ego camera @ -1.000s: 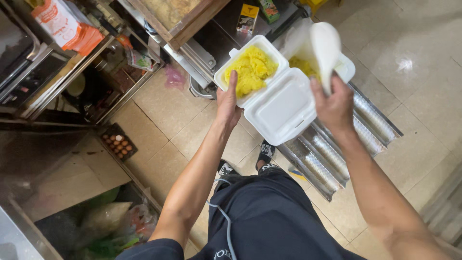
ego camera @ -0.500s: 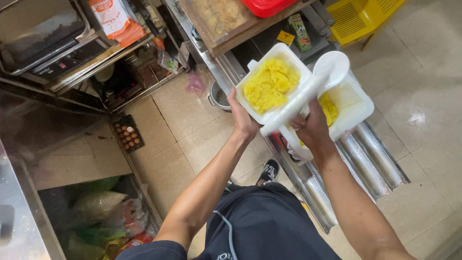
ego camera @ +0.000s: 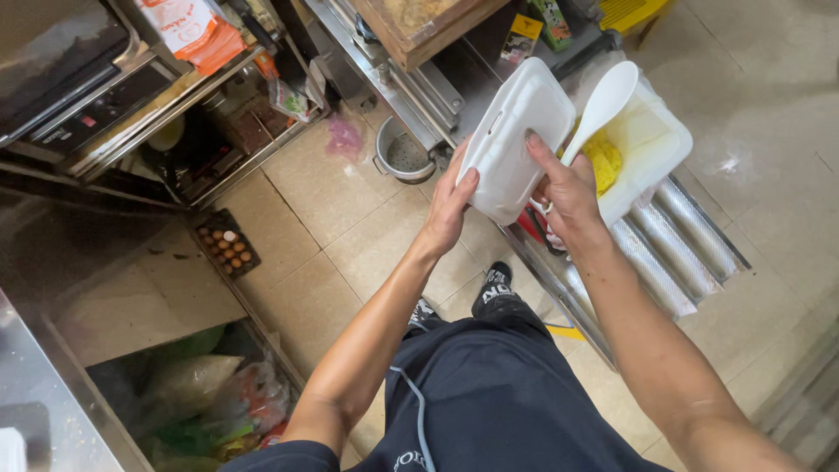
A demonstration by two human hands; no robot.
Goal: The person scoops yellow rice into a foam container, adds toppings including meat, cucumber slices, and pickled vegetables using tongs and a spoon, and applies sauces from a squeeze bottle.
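Head view, looking down at a tiled kitchen floor. Far left: a dark metal shelving unit (ego camera: pixel 105 96) with an orange-and-white printed bag (ego camera: pixel 197 31) on top; below it, on the floor, a dark tray of brown eggs (ego camera: pixel 225 247). Lower left, an open bin of green and clear plastic bags (ego camera: pixel 197 398). Near centre, a small perforated steel pot (ego camera: pixel 404 159) sits on the floor beside the leg of a steel counter.

Left hand (ego camera: pixel 450 203) — palm and fingers pressed flat against the side of the white foam clamshell box (ego camera: pixel 516 135), thumb on its lower edge. The box is held in the air between both hands, above the floor and just in front of the counter; its lid looks folded down, no food showing through the seam.

Right hand (ego camera: pixel 568 188) — index finger laid on the lid, the other fingers wrapped round the handle of a white plastic rice paddle (ego camera: pixel 603 100), which points up and away. So the right hand grips the paddle and steadies the box at once.

Just behind, a white rectangular tub of yellow rice (ego camera: pixel 651 144) rests on ribbed steel rails (ego camera: pixel 682 236).

Judgement: filling appears done and the lid is down; whether it is latched cannot be told. The paddle is not yet put down.
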